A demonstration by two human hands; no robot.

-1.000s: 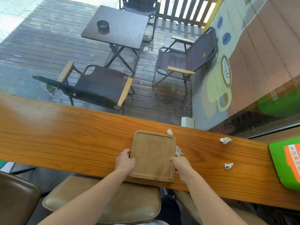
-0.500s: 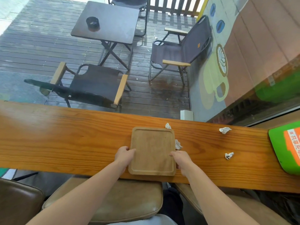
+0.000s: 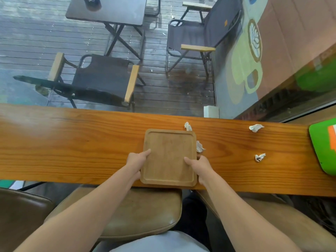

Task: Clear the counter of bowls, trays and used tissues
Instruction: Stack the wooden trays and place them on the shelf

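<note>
Long orange-brown wooden table [image 3: 72, 142] runs across the view along a window; outside lie wet decking, two folding chairs and a dark café table.

Wooden tray [image 3: 169, 157] lies flat at the near edge of the table, its near rim about level with that edge. It looks empty.

Left hand [image 3: 135, 160] holds the tray's left side, thumb on top near the rim, fingers apparently under the edge. Right hand [image 3: 197, 167] grips the right side the same way, thumb on the tray face. Both hands closed on the tray, narrow grip.

Step in hand, as I judge it: lifting the tray off. Best kept level and raised evenly on both sides, then drawn toward the body. The grip is on the near half, so the far end may dip unless the wrists hold firm.

Around it:
- crumpled tissue [image 3: 199, 147] touching or just beside the tray's right edge, close to the right hand; may get dragged or flicked as the tray comes up.
- second tissue [image 3: 188, 126] at the tray's far right corner.
- third tissue [image 3: 256, 127] and fourth tissue [image 3: 260, 157] well apart to the right.
- green tray [image 3: 321, 148] at the table's right end, partly out of frame.
- padded stool [image 3: 145, 211] directly below the table edge.

No bowls visible. All four tissues remain to be collected.
</note>
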